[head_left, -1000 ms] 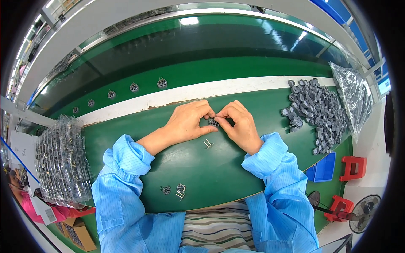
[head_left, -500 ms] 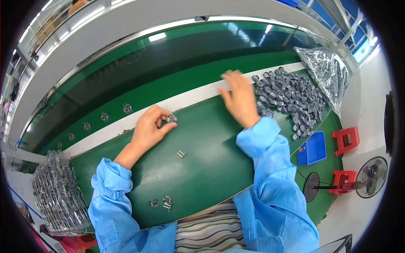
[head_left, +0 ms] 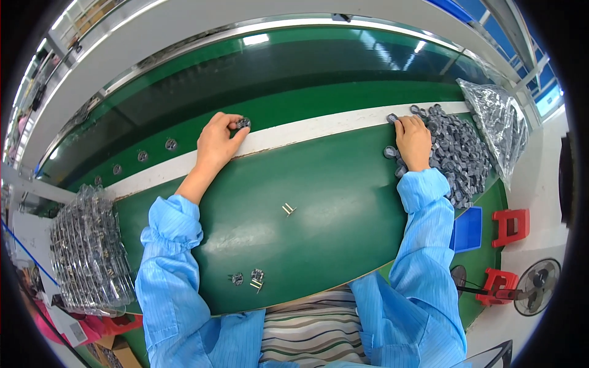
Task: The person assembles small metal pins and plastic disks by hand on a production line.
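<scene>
My left hand (head_left: 216, 140) is over the white strip at the belt's edge, thumb and fingers closed on a small round dark plug part (head_left: 243, 123). At the left edge of a heap of grey round plastic caps (head_left: 457, 156), my right hand (head_left: 415, 144) has its fingers curled in, their tips at one grey cap (head_left: 392, 118). Two brass-coloured pins on a small piece (head_left: 288, 210) lie mid-table. Nearer me are a dark small part (head_left: 237, 279) and another small part with pins (head_left: 257, 279).
Several round parts (head_left: 171, 145) sit on the green conveyor belt (head_left: 294, 101) beyond the white strip. Stacked clear plastic trays (head_left: 89, 251) stand at the left, and a clear plastic bag (head_left: 500, 122) lies behind the heap. A blue bin (head_left: 469, 230), red stools (head_left: 511, 227) and a fan (head_left: 538, 286) are at right.
My right hand has moved right to the heap, its fingers now curled. The left hand has moved away from me toward the belt, still holding the round plug part.
</scene>
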The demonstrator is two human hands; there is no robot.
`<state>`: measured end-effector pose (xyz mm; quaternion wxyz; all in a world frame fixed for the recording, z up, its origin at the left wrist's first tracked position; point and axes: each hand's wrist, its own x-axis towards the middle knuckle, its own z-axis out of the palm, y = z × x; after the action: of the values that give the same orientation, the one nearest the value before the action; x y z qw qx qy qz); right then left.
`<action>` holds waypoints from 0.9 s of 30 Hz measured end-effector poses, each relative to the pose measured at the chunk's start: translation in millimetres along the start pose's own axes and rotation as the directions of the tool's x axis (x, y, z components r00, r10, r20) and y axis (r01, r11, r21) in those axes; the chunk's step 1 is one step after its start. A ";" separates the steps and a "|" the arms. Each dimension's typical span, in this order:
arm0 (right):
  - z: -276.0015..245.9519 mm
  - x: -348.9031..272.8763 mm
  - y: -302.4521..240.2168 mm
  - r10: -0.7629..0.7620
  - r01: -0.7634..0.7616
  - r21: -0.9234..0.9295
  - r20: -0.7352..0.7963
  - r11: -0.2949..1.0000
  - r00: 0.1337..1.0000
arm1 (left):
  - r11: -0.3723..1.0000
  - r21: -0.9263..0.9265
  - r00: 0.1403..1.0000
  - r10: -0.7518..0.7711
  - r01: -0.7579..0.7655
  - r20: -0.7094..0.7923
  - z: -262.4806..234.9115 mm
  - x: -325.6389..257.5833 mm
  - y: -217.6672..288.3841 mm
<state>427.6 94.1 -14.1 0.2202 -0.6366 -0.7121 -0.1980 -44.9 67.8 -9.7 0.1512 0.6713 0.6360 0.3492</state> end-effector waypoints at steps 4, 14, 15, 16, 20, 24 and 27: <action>-21.6 -8.1 -44.8 -0.044 0.039 0.175 0.024 0.984 0.999 | 0.998 0.068 1.000 -0.007 0.006 0.025 0.1 -2.3 -3.0; -46.8 -38.7 -142.2 -0.257 0.220 0.397 0.043 0.891 0.965 | 0.972 -0.013 0.972 0.235 -0.234 0.021 -22.3 -27.4 19.7; -49.4 -41.8 -147.7 -0.277 0.237 0.415 0.038 0.878 0.960 | 0.967 -0.047 0.964 0.255 -0.252 0.077 -31.4 -35.5 32.5; -52.5 -43.6 -152.0 -0.309 0.257 0.464 0.037 0.848 0.950 | 0.954 -0.121 0.951 0.288 -0.274 0.115 -37.9 -45.8 44.3; -84.2 -39.4 -146.7 -0.284 0.163 0.730 0.045 0.664 0.958 | 0.910 -0.206 0.820 0.414 -0.360 0.395 -69.2 -96.2 62.6; -140.4 -56.4 -118.9 -0.434 0.274 0.615 0.126 0.740 0.892 | 0.910 -0.140 0.701 0.392 -0.390 0.595 -101.4 -156.1 57.9; -144.2 -92.6 -118.9 -0.427 0.165 0.484 0.500 0.859 0.754 | 0.922 -0.110 0.695 0.354 -0.371 0.626 -98.1 -198.8 51.5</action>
<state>326.9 -76.0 52.2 0.0812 -0.4809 -0.8631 0.1312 -60.7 -154.1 38.4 0.2765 0.8629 0.4066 0.1165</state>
